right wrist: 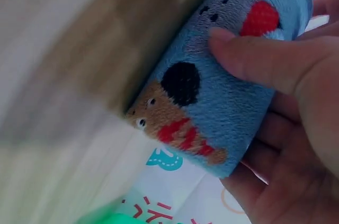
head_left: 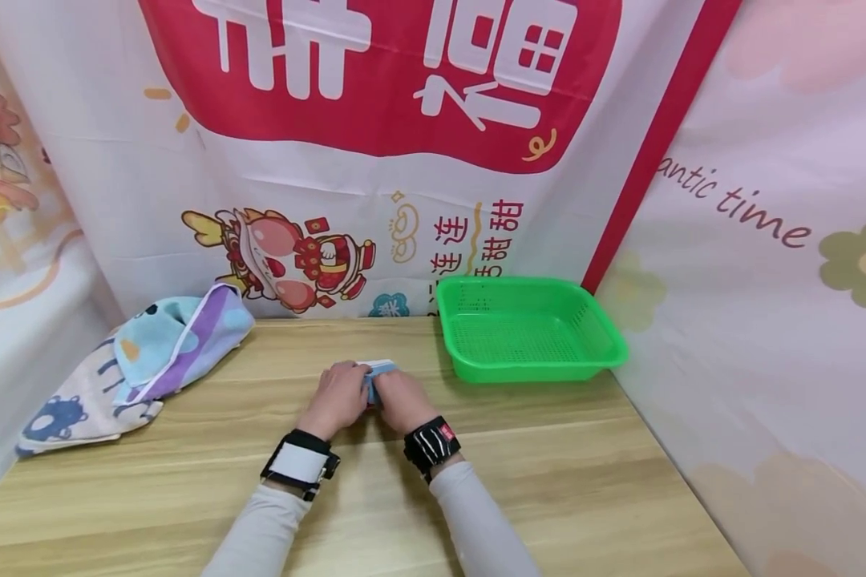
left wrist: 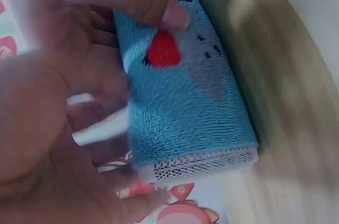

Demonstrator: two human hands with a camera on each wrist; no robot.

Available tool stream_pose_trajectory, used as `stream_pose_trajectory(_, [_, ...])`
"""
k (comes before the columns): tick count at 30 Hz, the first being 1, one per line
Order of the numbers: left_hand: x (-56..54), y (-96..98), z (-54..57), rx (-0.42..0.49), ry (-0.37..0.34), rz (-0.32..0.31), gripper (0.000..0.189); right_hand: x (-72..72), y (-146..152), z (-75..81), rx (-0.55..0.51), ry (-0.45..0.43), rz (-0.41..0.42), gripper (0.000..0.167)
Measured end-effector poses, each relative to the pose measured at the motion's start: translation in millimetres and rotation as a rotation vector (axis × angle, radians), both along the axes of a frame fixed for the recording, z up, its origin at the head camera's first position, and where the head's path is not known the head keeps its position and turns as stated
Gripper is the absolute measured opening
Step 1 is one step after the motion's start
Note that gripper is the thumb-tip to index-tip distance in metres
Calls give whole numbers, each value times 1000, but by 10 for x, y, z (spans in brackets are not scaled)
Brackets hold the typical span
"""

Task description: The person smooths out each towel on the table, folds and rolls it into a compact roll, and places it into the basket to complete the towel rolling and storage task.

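- Fingers of the left hand (head_left: 335, 398) spread loosely, with clear gaps between them; they lie beside the near edge of the blue towel (left wrist: 183, 115) and are blurred, so how firmly they touch it cannot be told.
- Fingers of the right hand (head_left: 404, 401) grip the same towel: the thumb (right wrist: 259, 57) presses on its front, by the grey animal and the red patch, and the other fingers go behind it.
- At the far left, a heap of patterned cloths (head_left: 216, 336), turquoise, purple and pale grey, lies on the wooden table (head_left: 584, 497).
- In the middle, the blue towel, a compact curved bundle, is between the two hands, above or on the table; which, the views leave unclear.
- To the right, well apart from the heap, a green basket (head_left: 527, 374) stands near the table's back edge.
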State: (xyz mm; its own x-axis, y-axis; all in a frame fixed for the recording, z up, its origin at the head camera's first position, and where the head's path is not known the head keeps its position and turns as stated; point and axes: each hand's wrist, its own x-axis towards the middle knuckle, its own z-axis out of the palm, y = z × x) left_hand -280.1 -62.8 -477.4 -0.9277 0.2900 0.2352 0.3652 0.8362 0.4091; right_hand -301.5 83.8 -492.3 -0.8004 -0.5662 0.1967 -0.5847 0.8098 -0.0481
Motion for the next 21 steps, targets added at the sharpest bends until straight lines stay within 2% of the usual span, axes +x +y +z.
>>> stream_pose_trajectory(4, [33, -61, -32, -7, 126, -72, 34, -93, -16, 48, -7, -95, 20, 20])
stream_pose_trajectory(6, [22, -102, -69, 4, 152, -92, 32, -116, -26, 72, -28, -164, 21, 16])
stream_pose_trajectory(9, [-43, -123, -103, 32, 143, -104, 18, -141, 0, 117, -80, -280, 6, 11])
stream_pose_trajectory(11, [-77, -135, -117, 46, 86, -106, 11, -128, 11, 129, -109, -322, -6, 14])
stream_pose_trajectory(13, [-107, -143, -128, 42, 22, -113, 8, -97, 20, 136, -115, -291, -13, 16])
stream_pose_trajectory(16, [-150, -142, -131, 37, -70, -112, 13, -8, 22, 162, -84, -144, -13, 24])
stream_pose_trajectory(18, [-185, -145, -134, 34, -100, -102, 14, 49, 15, 173, -46, -41, -9, 36])
stream_pose_trajectory(21, [-232, -140, -141, 38, -116, -78, 16, 89, 2, 151, -1, 21, -3, 55])
